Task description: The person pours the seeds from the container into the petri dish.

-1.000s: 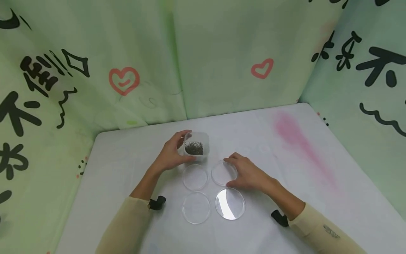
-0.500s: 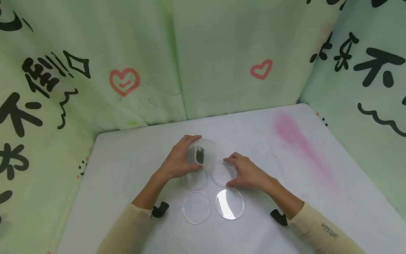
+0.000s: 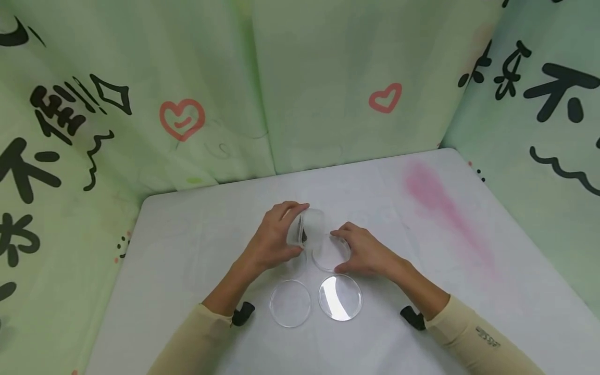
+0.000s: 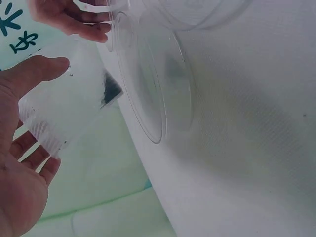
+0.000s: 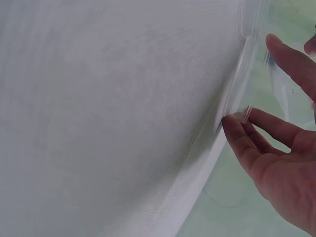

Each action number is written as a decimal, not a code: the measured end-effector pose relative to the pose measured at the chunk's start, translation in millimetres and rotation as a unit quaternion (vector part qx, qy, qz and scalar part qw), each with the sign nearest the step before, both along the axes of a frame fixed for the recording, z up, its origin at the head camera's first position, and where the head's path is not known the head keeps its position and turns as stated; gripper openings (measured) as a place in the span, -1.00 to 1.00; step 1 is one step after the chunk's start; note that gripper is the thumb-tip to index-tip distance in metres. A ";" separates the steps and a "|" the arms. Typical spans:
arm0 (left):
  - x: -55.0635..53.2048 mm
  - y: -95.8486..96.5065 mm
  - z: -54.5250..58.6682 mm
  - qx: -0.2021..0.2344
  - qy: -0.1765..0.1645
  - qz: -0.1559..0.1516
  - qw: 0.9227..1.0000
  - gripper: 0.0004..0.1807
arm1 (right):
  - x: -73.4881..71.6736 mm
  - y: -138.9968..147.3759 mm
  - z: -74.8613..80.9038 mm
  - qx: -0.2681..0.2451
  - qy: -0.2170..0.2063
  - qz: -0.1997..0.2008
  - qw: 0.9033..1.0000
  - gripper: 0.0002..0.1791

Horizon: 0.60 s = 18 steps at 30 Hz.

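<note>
My left hand (image 3: pixel 272 239) grips a clear plastic container (image 3: pixel 315 226), tipped on its side with its closed end toward the left palm and leaning rightward. In the left wrist view, small dark grains (image 4: pixel 111 89) are gathered in one corner of it. Beneath and right of the container, a clear round petri dish (image 3: pixel 332 254) lies on the table, and my right hand (image 3: pixel 365 251) holds its rim between thumb and fingers. The right wrist view shows fingertips (image 5: pixel 232 123) against the dish's edge. Whether grains lie in this dish is too unclear to tell.
Two more clear dishes lie nearer the front, a left one (image 3: pixel 290 303) and a right one (image 3: pixel 340 297) with a bright reflection. Another dish (image 3: pixel 299 265) is partly hidden by the left hand. A white cloth covers the table (image 3: pixel 211 224); green curtains (image 3: pixel 319 78) stand behind.
My left hand has moved rightward and turned the container from nearly facing me onto its side, beside the right-hand dish. The right hand stays on its dish.
</note>
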<state>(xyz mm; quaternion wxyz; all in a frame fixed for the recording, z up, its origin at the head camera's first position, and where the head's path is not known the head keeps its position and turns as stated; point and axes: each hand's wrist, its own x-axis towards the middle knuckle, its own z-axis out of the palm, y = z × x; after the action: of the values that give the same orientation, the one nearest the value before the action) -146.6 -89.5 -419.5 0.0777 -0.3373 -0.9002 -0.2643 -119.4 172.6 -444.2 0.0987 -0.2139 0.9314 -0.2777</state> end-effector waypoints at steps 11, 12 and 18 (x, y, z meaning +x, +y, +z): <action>9.3 12.4 5.0 -0.059 0.095 -0.033 0.993 0.06 | -1.4 1.2 1.5 -0.008 0.010 0.006 1.000 -0.12; 9.9 13.7 4.6 -0.064 0.102 -0.034 0.992 0.05 | -1.3 1.1 1.2 -0.009 0.009 0.006 1.000 -0.12; 14.0 20.3 3.3 -0.096 0.135 -0.033 0.986 0.04 | -0.3 1.6 -0.1 -0.013 0.007 0.008 1.000 -0.12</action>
<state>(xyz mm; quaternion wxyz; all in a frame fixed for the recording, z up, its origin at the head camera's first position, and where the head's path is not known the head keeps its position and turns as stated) -132.6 -69.2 -416.2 0.1572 -0.4052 -0.8910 -0.1315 -119.8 174.2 -444.3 0.0918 -0.2240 0.9267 -0.2875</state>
